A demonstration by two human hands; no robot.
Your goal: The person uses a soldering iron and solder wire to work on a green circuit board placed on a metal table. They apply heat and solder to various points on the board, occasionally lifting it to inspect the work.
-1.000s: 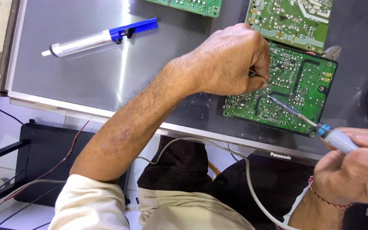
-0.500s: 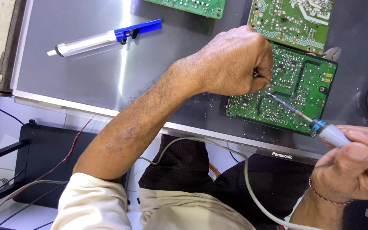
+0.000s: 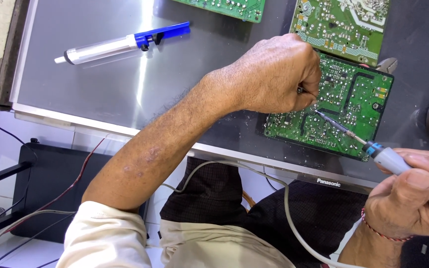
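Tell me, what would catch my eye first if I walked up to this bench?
Probably the green circuit board right of centre, where the left hand is pressed on it and the right hand aims a soldering iron whose tip meets the board. Next, the blue and white desoldering pump lying alone on the grey metal panel, upper left.

Three green circuit boards show: one [image 3: 343, 106] under the left hand's fingers [image 3: 310, 74], two [image 3: 341, 22] [image 3: 224, 6] beyond them. One soldering iron [image 3: 398, 164] sits in the right hand's fingers [image 3: 413, 183]. One desoldering pump [image 3: 120, 44] lies well left of the fingers.
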